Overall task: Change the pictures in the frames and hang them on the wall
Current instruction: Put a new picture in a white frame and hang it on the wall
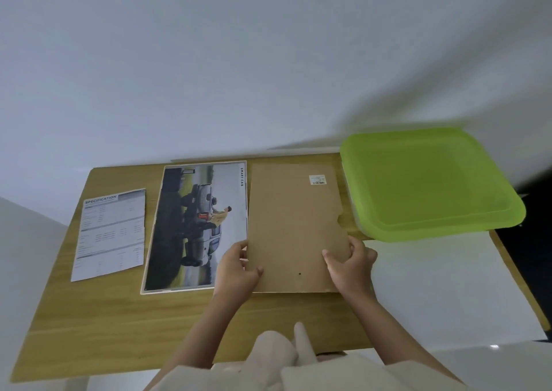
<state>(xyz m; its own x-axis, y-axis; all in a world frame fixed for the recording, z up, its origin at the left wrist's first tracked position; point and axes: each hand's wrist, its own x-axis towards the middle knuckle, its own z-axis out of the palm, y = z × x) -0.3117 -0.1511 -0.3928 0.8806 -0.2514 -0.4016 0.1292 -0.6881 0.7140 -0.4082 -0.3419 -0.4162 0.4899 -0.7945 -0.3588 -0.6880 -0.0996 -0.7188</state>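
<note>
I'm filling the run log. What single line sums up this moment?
stage: frame open | hands: left and right grip backing board | truck picture in frame beside it | on: table

Both arms are reaching forward; the left hand and right hand are gripping with curled fingers, thumbs on top.

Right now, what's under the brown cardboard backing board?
The brown cardboard backing board lies over the wooden table, its left edge along the framed truck picture. Both hands, left hand and right hand, grip its near edge. Anything beneath is covered.
</note>
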